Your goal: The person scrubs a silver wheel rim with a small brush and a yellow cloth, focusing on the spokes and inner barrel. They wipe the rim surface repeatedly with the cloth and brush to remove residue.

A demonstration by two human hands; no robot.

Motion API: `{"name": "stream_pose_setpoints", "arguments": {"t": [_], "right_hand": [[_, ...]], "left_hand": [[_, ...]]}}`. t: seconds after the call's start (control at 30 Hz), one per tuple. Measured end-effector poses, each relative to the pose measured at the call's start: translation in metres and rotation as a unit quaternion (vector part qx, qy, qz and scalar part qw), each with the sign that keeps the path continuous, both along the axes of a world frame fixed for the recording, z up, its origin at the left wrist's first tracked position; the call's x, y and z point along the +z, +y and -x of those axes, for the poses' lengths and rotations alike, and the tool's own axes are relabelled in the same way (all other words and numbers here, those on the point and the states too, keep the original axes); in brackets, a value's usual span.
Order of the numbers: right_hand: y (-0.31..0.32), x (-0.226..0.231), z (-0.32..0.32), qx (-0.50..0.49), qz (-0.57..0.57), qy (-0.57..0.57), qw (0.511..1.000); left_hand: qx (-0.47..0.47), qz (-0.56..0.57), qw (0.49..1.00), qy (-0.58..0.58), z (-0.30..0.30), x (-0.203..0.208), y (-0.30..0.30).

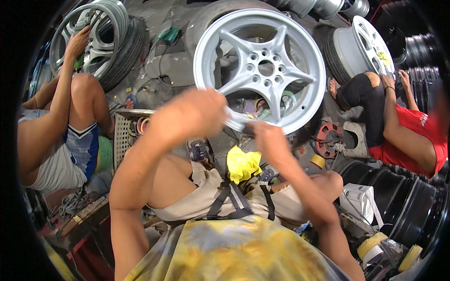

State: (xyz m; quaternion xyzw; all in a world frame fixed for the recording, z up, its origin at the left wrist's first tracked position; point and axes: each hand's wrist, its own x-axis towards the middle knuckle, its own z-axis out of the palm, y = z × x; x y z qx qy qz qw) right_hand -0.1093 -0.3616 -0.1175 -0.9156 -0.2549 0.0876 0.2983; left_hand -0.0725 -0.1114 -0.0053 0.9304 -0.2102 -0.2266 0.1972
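Holding left hand [202, 113] and right hand [270, 137] curled at near side of silver five-spoke alloy wheel [273, 93] just beyond them, cannot tell exact pinch through blur, yellow cloth [242, 164] bodyward of right hand

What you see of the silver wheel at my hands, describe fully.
The silver five-spoke alloy wheel looks smooth and metallic, bare of tyre, with eight bolt holes ringing the centre bore. It faces the camera, partly covering a tyre; the blurred left hand and right hand overlap its near edge, contact unclear.
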Motion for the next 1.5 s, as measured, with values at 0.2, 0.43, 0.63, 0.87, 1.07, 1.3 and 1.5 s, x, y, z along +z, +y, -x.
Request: {"name": "stream_pose_setpoints", "arguments": {"t": [0.2, 0.43, 0.63, 0.87, 1.07, 1.3, 1.5], "right_hand": [[0.079, -0.014, -0.009, -0.066, -0.164, -0.047, 0.983], [-0.032, 0.006, 0.005, 0.031, 0.138, -0.122, 0.982], [0.003, -0.002, 0.008, 0.018, 0.035, -0.105, 0.994], [-0.153, 0.029, -0.106, 0.156, 0.337, -0.259, 0.892], [-0.141, 0.010, -0.109, 0.254, 0.286, -0.204, 0.901], [-0.109, 0.003, -0.107, 0.239, 0.258, -0.108, 0.930], [-0.123, 0.001, -0.111, 0.239, 0.321, -0.141, 0.906]], "left_hand": [[0.040, -0.014, 0.998, -0.046, -0.042, -0.010, 0.011], [-0.114, -0.123, 0.986, 0.012, 0.010, -0.053, -0.048], [-0.170, -0.327, 0.928, -0.060, 0.033, -0.067, -0.072], [-0.179, -0.363, 0.909, -0.100, 0.047, -0.067, -0.104], [-0.170, -0.259, 0.949, -0.055, 0.035, -0.065, -0.093], [-0.124, -0.230, 0.965, 0.021, 0.005, -0.050, -0.069], [0.057, -0.087, 0.991, -0.078, -0.049, -0.038, -0.023]]}}
